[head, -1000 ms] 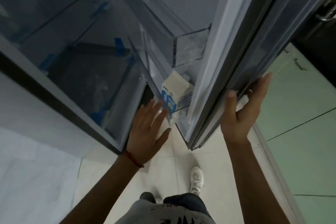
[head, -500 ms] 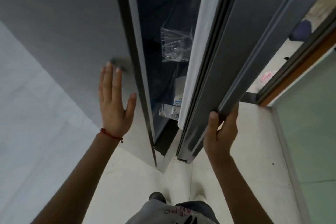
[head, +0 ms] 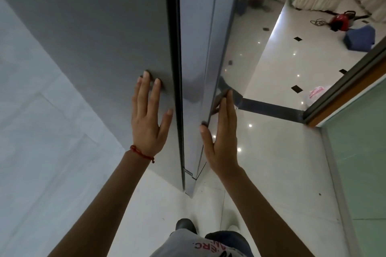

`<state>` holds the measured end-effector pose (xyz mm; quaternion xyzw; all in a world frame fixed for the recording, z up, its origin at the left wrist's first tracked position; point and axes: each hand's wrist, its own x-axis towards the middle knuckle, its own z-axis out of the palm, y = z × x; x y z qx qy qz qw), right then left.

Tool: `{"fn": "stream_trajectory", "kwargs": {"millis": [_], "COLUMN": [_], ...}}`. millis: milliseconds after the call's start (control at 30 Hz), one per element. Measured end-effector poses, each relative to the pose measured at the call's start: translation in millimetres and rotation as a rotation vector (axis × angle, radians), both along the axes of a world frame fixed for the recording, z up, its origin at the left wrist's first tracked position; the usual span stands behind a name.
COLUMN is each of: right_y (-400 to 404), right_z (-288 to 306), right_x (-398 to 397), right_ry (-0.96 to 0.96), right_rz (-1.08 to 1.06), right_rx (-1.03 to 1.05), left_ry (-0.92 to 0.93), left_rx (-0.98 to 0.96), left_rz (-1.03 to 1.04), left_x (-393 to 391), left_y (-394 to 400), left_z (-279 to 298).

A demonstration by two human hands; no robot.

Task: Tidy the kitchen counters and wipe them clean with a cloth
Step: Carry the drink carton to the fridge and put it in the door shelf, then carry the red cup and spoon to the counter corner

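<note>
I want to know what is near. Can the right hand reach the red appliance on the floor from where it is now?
Probably not. The right hand lies flat against the fridge door, while the red appliance sits far across the tiled floor. The person would likely have to walk over.

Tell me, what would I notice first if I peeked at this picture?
First, two bare hands pressed flat on tall grey fridge doors: the left hand, with a red thread bracelet, on the left door, and the right hand on the right door's edge. Far off at top right, a red machine sits on the shiny white floor.
</note>
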<state>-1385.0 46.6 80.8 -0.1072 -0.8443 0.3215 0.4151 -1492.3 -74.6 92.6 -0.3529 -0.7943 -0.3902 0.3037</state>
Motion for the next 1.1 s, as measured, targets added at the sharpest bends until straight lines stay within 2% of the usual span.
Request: {"fn": "stream_trajectory", "kwargs": {"millis": [233,367,433,533,633,767,933,1100], "right_y": [25.1,37.5,42.1,45.0,40.8,26.0,-3.5,-48.6], "right_z": [-49.2,-85.6,-105.1,-132.4,-148.1,-155.1,-170.4,-201.6], "right_x": [60.6,133.7,179.4,252.6,326.1,427.4,556.1,668.8], "right_ry": [-0.258,-0.381,-0.476,-0.61,-0.673,-0.65,-0.554,-0.272], "right_rz": [-0.079,-0.228,-0.326,-0.498,-0.689,-0.896,-1.138,-1.373], "right_rx": [-0.117,-0.266,-0.371,-0.599,-0.802,-1.09,-1.305,-1.55], "left_ry": [-0.291,-0.604,-0.768,-1.027,-1.179,-1.176,-1.344,-1.249], "left_rx": [-0.009,-0.128,-0.262,-0.576,-0.861,-1.232,-1.291,-1.526], "left_rz": [0.007,0.021,-0.013,-0.096,-0.202,-0.337,-0.397,-0.607], "left_x": [40.0,81.0,98.0,121.8,152.0,209.5,307.2,413.2], "left_y": [-5.2,-14.7,-15.3,-9.4,9.2,48.4,104.0,152.5], "left_z": [-32.7,-73.7,-99.4,-136.9,-159.7,-186.2,-204.0,-206.8]}}
